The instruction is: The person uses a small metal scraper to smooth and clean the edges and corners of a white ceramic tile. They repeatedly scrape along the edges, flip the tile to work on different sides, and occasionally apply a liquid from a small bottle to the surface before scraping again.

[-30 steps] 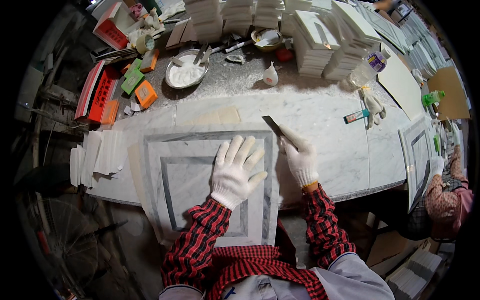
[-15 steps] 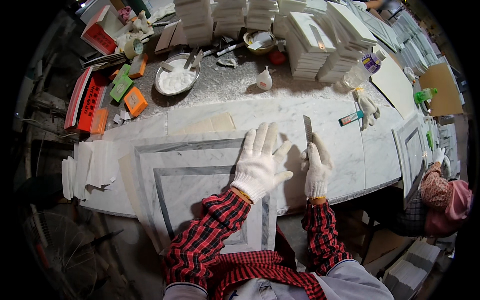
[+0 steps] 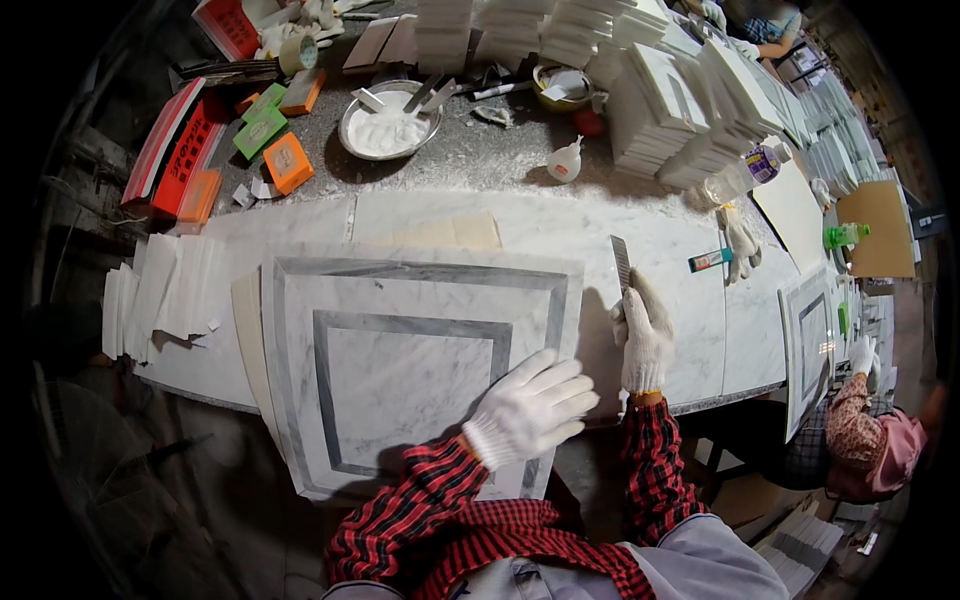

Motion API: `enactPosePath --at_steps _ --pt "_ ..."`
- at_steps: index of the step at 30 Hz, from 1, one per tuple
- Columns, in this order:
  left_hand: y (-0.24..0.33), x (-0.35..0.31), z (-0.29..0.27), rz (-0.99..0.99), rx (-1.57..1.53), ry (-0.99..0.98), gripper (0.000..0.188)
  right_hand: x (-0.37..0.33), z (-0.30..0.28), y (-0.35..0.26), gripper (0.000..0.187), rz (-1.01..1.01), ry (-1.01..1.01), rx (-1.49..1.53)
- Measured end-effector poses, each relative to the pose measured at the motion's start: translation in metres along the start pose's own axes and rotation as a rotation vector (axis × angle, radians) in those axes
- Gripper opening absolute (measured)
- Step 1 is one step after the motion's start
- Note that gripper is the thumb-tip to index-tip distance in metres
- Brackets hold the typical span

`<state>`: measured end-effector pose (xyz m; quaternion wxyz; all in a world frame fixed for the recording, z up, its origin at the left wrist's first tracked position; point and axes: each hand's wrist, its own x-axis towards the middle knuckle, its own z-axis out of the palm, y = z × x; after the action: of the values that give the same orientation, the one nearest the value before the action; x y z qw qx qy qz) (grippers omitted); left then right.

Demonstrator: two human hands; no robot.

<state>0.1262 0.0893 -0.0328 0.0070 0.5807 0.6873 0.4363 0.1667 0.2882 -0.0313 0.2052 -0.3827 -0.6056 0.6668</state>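
In front of me lies a square white marble panel (image 3: pixel 410 400) with two grey inlaid bands, its near edge overhanging the table edge. My left hand (image 3: pixel 532 408), in a white knit glove, rests flat over the panel's lower right part, fingers stretched out to the right. To the right of the panel my gloved right hand (image 3: pixel 645 338) is closed round a narrow grey metal blade (image 3: pixel 621 262), which points up and away from me. The blade's lower end is hidden in the fingers. Beneath the panel's left side shows a beige sheet (image 3: pixel 249 325).
Behind stand a metal bowl of white powder (image 3: pixel 385 132), a squeeze bottle (image 3: pixel 565 160) and stacks of white tiles (image 3: pixel 655 110). Orange and green boxes (image 3: pixel 288 163) sit at left, white sheets (image 3: pixel 180 290) nearer. A glove (image 3: pixel 740 245) lies right; a co-worker's sleeve (image 3: pixel 848 408) shows beyond.
My left hand has slid toward me along the panel's right side, its fingers swinging from pointing away to pointing right. The right hand keeps hold of the blade. The whole view has shifted slightly.
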Motion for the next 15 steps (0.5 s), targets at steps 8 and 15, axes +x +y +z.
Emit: enactPosePath --at_steps 8,15 --pt "0.007 -0.1 -0.049 -0.361 0.402 0.072 0.042 0.0 0.007 0.006 0.041 -0.032 -0.032 0.021" --pt "0.001 -0.119 -0.065 -0.454 0.41 0.055 0.045 -0.041 -0.006 0.002 0.039 -0.025 0.04 -0.035"
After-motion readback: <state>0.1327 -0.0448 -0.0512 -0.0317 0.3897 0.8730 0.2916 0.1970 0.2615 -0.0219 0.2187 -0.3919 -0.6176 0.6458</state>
